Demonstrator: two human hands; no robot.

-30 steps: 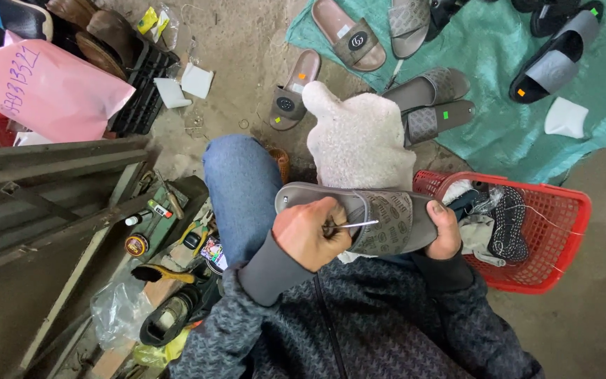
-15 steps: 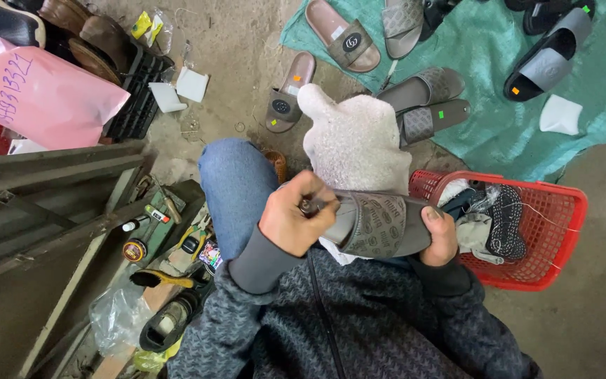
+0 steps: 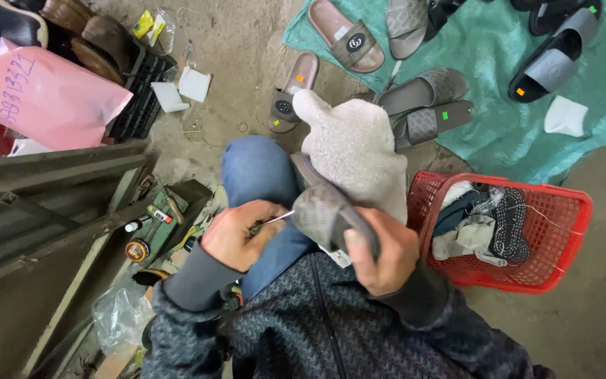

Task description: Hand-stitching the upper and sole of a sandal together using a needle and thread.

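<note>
Two hands busy on your lap: right hand (image 3: pixel 381 254) clamps grey slide (image 3: pixel 327 209), left of red basket (image 3: pixel 520 231). Left hand (image 3: pixel 238 235) pinches thin needle (image 3: pixel 277 218), tip at slide's strap. White cloth (image 3: pixel 355 151) over knee, beside basket.

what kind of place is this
Likely a small shoe-repair spot on bare ground: slide sandals lie on a green tarp, and the left hand works a thin metal tool into a grey slide.
</note>
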